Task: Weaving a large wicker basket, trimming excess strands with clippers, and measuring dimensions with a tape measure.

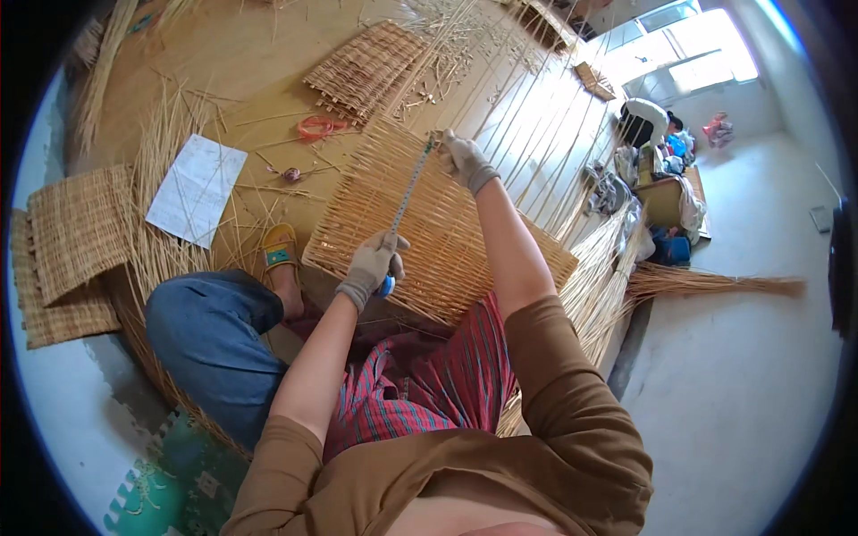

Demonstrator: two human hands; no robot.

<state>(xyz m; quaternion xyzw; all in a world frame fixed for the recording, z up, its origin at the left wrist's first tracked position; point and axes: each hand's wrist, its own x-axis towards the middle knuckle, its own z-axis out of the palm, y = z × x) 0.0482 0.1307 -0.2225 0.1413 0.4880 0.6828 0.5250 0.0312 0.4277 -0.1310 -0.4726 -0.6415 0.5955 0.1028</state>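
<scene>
A woven wicker panel (420, 223) lies across my lap, with long unwoven stakes running off its far right side. Stretched over it is a tape measure (409, 195), its pale blade drawn out between my gloved hands. My left hand (374, 263) is closed round the blue case near the panel's front edge. At the panel's far edge, my right hand (465, 159) pinches the blade's end against the weave. Both hands wear light knitted gloves with grey cuffs.
Left of me lie a white paper sheet (197, 190), loose straw and woven mats (80, 234). Another woven panel (368, 71) and a red-orange string bundle (322, 128) lie ahead. A straw bundle (715, 282) and bags on a stand (666, 205) are at right.
</scene>
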